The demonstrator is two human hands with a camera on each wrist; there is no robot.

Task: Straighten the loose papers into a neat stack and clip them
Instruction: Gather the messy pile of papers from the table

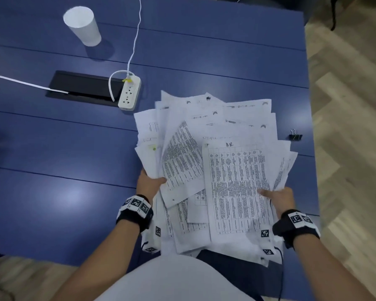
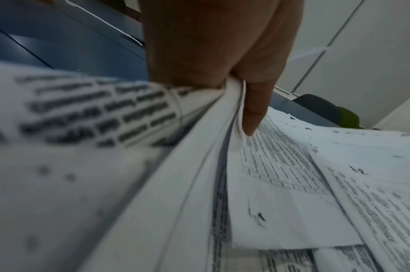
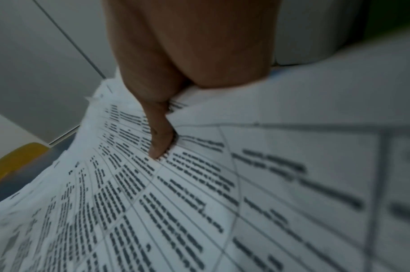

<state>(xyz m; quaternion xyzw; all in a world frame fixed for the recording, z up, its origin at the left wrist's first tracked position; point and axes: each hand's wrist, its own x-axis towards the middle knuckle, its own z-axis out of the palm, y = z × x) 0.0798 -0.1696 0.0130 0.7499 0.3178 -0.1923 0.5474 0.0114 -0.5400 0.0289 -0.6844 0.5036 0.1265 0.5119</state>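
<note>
Splayed papers [image 1: 217, 170] — both hands' grip

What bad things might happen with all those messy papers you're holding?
The papers fan out unevenly, gripped only at the sides by the left hand and right hand, so loose sheets may slide out. Some hang off the table's near edge and might fall. The binder clip sits near the table's right edge and might get knocked off.
</note>
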